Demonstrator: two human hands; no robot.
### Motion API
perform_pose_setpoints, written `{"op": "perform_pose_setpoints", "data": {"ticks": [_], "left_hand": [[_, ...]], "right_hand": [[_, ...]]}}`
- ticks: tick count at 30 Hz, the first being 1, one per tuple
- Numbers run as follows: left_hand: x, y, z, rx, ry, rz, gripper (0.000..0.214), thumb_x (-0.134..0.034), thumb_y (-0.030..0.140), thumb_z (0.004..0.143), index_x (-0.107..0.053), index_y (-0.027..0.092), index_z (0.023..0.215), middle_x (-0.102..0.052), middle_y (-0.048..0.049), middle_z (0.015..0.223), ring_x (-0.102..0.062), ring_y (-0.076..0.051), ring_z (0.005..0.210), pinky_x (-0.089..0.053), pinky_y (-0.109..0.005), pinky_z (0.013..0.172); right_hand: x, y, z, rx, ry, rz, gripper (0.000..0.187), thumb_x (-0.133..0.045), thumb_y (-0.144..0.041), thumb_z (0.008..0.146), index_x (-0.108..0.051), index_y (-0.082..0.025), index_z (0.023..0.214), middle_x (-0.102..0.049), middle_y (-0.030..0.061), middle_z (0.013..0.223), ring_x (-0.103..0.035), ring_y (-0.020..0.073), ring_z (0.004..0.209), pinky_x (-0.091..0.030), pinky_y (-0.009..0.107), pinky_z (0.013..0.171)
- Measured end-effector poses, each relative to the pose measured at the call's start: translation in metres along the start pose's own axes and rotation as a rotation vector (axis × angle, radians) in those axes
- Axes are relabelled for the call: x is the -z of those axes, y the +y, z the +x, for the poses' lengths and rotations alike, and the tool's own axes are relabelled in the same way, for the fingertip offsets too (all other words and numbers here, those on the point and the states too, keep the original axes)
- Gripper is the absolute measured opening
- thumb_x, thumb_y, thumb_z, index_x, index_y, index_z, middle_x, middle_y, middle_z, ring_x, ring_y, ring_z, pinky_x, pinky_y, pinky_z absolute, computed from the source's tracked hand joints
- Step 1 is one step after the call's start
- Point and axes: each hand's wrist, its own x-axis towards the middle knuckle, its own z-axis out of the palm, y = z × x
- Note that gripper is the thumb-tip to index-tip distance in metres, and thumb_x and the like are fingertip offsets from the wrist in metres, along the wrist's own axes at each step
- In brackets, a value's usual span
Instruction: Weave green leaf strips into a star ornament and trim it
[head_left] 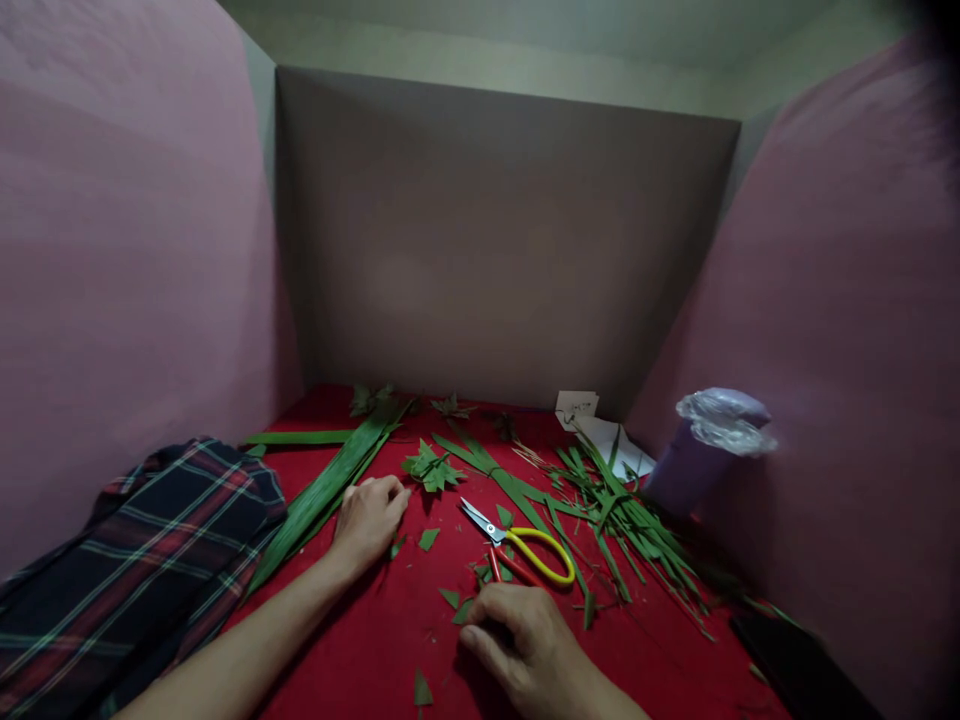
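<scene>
My left hand (371, 522) rests on the red cloth (352, 650) with its fingers curled under, so anything inside it is hidden. Just beyond its fingertips lies a star-shaped green leaf piece (433, 468). My right hand (529, 638) is closed near the front, thumb bent towards the curled fingers; what it holds, if anything, I cannot make out. Right behind its knuckles, scissors (495, 535) with one yellow and one red handle lie on the cloth, blades slightly parted and pointing up-left. Small green leaf scraps (429, 540) are scattered between both hands.
Long green leaf blades (337, 480) lie left of centre beside a dark plaid cloth (191, 530). A heap of cut leaf strips (622, 500) is at right. Behind it are white papers (615, 445) and a purple container (690, 465) topped with clear plastic. A dark flat object (806, 665) lies front right.
</scene>
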Motion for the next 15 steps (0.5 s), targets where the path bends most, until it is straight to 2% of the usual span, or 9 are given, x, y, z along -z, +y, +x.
{"op": "perform_pose_setpoints", "data": {"ticks": [6,15], "left_hand": [[0.0011,-0.0015,0.0005,-0.017,-0.004,-0.077,0.03,-0.04,0.036,0.08,-0.055,0.021,0.059,-0.059,-0.0003,0.059,-0.054,-0.016,0.06,-0.031,-0.026,0.058],[-0.0036,-0.0087,0.0028,-0.011,0.043,-0.174,0.03,-0.041,0.039,0.078,-0.052,0.02,0.058,-0.054,0.0016,0.055,-0.051,-0.015,0.057,-0.033,-0.025,0.056]], "right_hand": [[0.0006,-0.0024,-0.0011,0.02,-0.005,-0.039,0.009,-0.056,-0.018,0.082,-0.063,-0.019,0.077,-0.065,-0.0001,0.071,-0.057,0.011,0.064,-0.037,0.02,0.061],[-0.0056,-0.0011,0.0019,0.065,0.064,-0.166,0.014,-0.054,-0.023,0.084,-0.064,-0.018,0.076,-0.063,-0.0003,0.064,-0.052,0.0105,0.056,-0.034,0.02,0.055]]}}
